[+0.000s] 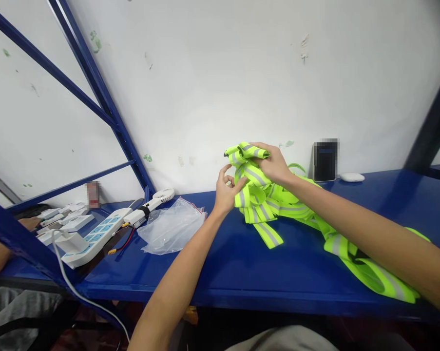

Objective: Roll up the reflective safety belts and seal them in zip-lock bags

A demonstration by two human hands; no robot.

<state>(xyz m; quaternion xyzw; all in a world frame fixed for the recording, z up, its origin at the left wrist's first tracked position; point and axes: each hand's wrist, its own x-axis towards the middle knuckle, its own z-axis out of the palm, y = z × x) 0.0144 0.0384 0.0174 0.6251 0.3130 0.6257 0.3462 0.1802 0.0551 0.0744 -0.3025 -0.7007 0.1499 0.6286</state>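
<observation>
Fingers of right hand [275, 165] grip neon strap bundle [263, 207] from above; left hand [226, 192] pinches it below.

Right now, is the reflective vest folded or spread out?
Partly folded: the right hand grips a bunched end of the reflective vest, the left hand touches its straps, the rest trails loose across the shelf.

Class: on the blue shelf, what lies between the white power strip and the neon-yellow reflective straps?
In the head view, a crumpled clear plastic bag lies between the power strip and the straps, a white handheld fan just behind it.
</observation>
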